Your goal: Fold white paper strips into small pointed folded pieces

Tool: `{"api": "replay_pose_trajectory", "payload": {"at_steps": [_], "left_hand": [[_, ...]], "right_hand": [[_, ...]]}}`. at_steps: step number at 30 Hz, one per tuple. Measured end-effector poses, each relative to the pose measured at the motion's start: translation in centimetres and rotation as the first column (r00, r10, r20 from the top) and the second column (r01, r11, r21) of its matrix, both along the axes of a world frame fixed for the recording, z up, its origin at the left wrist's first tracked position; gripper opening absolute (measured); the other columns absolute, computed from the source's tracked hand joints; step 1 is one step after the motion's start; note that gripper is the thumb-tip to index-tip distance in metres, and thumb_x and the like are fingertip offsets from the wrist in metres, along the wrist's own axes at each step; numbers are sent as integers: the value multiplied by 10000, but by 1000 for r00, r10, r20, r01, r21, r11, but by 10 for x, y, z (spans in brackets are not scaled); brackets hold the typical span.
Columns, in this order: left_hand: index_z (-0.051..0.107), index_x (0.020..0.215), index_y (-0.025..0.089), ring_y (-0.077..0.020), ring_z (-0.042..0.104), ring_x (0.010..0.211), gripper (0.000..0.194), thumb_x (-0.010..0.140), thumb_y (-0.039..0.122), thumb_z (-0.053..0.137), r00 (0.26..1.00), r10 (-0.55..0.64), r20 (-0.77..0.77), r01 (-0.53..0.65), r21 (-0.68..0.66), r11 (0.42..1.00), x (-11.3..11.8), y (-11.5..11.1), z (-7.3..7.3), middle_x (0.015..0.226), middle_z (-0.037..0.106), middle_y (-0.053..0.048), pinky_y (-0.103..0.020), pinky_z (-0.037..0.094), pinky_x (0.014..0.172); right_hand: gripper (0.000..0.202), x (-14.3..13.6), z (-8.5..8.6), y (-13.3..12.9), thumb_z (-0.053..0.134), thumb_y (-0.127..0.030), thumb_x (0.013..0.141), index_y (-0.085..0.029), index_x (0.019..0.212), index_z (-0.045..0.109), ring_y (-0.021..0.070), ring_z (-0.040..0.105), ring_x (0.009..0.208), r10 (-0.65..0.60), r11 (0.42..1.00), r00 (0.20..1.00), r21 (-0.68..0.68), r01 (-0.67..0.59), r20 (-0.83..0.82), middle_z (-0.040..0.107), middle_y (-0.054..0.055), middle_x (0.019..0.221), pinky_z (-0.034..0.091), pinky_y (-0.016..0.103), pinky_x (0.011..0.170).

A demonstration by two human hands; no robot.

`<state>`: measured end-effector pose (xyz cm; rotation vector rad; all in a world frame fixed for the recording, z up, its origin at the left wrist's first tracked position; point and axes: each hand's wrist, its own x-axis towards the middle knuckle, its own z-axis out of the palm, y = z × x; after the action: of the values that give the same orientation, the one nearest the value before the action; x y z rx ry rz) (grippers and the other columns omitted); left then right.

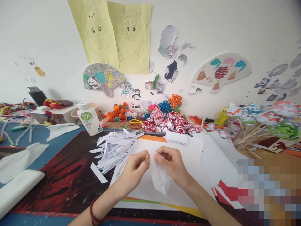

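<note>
A thin folded piece of white paper (pixel 160 180) hangs in front of me, over a stack of white sheets (pixel 188 177). My right hand (pixel 171 161) pinches its upper edge between thumb and curled fingers, and the pointed lower end hangs down. Just left of the paper is my left hand (pixel 138 161), closed with the thumb against the curled index finger. Whatever it grips, if anything, is hidden. A loose pile of folded white paper strips (pixel 117 149) lies beyond my left hand. Another folded white paper (pixel 176 137) rests at the far edge of the sheets.
A white bottle (pixel 89 119) stands behind the strips. Red-and-white paper flowers (pixel 169 124) line the wall side. At right are wooden sticks with paper flowers (pixel 252 133) and red paper scraps (pixel 229 191). A long white case (pixel 22 188) lies at left on the dark mat (pixel 63 175).
</note>
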<state>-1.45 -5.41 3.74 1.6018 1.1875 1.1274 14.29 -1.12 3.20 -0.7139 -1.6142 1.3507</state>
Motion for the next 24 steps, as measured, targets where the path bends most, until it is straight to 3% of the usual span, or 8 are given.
{"api": "replay_pose_trajectory", "payload": {"at_steps": [4,8,12,15,17,21,24], "left_hand": [[348,603,198,-105,275,543,213,805,213,417,1000,13,14,-13,4,1000,0,1,2,562,296,58,-238,222,504],[360,597,196,-106,301,534,214,805,155,390,998,63,3,-63,24,998,-2,0,8,550,336,53,-243,239,505],[445,706,189,-106,376,562,234,918,282,408,984,172,-44,-168,95,981,-3,1,7,612,422,47,-232,297,534],[504,817,187,-103,421,559,204,919,357,456,987,134,-85,-127,75,989,-2,3,3,657,494,37,-222,318,518],[521,810,182,-105,440,561,218,914,369,473,987,118,-106,-111,69,991,-3,5,0,664,516,29,-220,334,516],[530,760,176,-114,474,598,233,904,356,493,975,194,-108,-184,100,978,-7,8,-3,670,531,19,-216,365,539],[554,788,175,-119,497,608,213,891,356,507,966,222,-132,-210,97,973,-8,8,-2,689,561,11,-217,374,543]], "right_hand": [[185,3,0,5,637,-312,809,-150,719,638,109,489,583,-25,1000,1000,-6,25,-12,571,-8,652,375,204,518],[219,9,1,15,652,-351,796,-156,703,619,116,502,598,-154,988,987,-22,153,-48,562,-11,657,388,211,536],[235,10,-1,18,669,-363,787,-148,699,637,120,523,589,-46,999,999,-20,47,24,594,2,659,394,219,531],[264,6,-3,14,661,-384,797,-141,697,637,115,520,572,46,998,998,-42,-45,37,596,6,650,390,220,518],[276,5,-4,13,653,-393,805,-139,699,641,107,503,564,64,997,997,-38,-62,51,582,2,642,379,216,506],[289,5,-3,14,608,-404,839,-135,759,677,104,479,552,120,992,989,-38,-118,83,573,6,642,375,220,496],[248,7,-4,17,616,-373,837,-143,783,694,116,498,593,68,998,993,1,-68,98,601,19,685,390,229,532]]}}
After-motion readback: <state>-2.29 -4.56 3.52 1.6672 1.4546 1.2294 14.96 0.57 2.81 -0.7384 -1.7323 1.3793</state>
